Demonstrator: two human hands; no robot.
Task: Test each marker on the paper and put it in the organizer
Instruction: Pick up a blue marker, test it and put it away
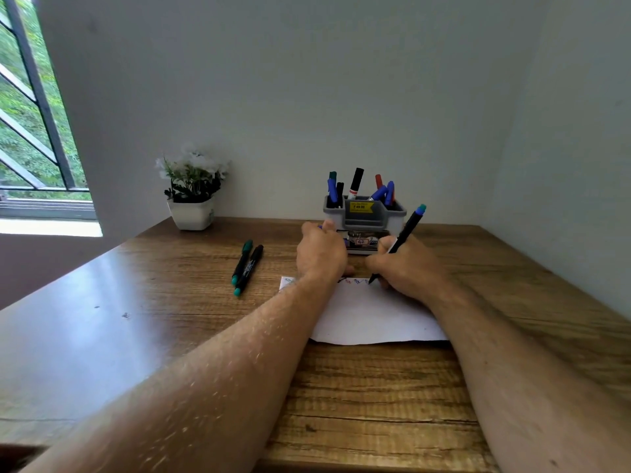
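My right hand (408,268) grips a black marker (406,233) with a blue-green end, and its tip touches the top edge of the white paper (368,319), beside several small coloured scribbles. My left hand (321,254) rests at the paper's top left with fingers curled; a small blue piece, apparently a cap (320,227), shows at its far side. The grey organizer (365,215) stands just behind both hands and holds several markers upright. Two black markers (247,264) with green ends lie side by side on the table, left of the paper.
A white pot with white flowers (193,196) stands at the back left of the wooden table (170,319). Walls close the table in behind and on the right. A barred window (34,114) is on the left.
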